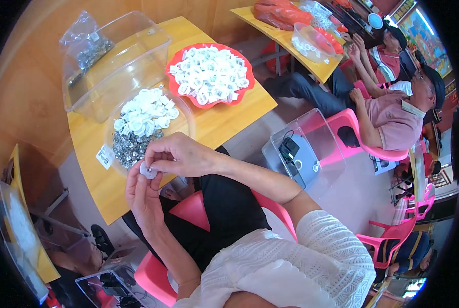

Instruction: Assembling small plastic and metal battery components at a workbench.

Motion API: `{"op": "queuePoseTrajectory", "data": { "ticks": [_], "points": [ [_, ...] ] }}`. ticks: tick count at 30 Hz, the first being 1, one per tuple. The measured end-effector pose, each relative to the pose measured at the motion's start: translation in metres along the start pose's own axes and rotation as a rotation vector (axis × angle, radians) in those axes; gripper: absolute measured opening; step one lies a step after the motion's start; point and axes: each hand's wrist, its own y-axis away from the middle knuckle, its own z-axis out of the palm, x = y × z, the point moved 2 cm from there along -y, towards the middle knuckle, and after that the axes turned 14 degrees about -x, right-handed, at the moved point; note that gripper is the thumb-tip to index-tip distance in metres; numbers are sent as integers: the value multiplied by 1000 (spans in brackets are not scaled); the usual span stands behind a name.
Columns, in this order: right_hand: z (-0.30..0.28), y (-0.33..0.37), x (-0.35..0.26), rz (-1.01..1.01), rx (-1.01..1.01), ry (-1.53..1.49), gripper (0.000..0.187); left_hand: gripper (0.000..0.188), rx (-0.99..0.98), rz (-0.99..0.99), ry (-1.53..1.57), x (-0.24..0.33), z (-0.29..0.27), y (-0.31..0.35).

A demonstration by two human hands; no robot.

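Observation:
Close over the near edge of the round clear tray (pixel 187 120), my left hand (pixel 143 197) pinches a small white round plastic piece (pixel 148 171) between thumb and fingers. From above, my right hand (pixel 180 154) meets it, thumb and forefinger pressed together at the piece; whatever sits between those fingertips is too small to make out. The tray holds a heap of white plastic pieces (pixel 146 110) and, nearer to me, a pile of small metal parts (pixel 132 146). Behind it to the right, a red scalloped dish (pixel 174 84) is piled with white plastic parts (pixel 211 74).
On the yellow table (pixel 240 120) stands a large clear bin (pixel 121 61), with a bag of metal parts (pixel 91 51) beside it. Right of me are another clear bin (pixel 317 154) and two seated people (pixel 394 118) at a second table (pixel 270 31). A pink chair (pixel 157 280) is under me.

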Motion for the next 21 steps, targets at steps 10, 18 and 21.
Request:
{"op": "queuePoseTrajectory", "data": {
  "ticks": [10,18,21],
  "points": [
    [5,-4,-6,-181,60,420,10,28,36,63,-1,1,-3,3],
    [-15,6,-4,61,48,-31,8,26,30,-23,56,-3,6,2],
    [-15,1,3,32,-16,-141,6,26,24,-48,40,-3,4,4]
  ]
}}
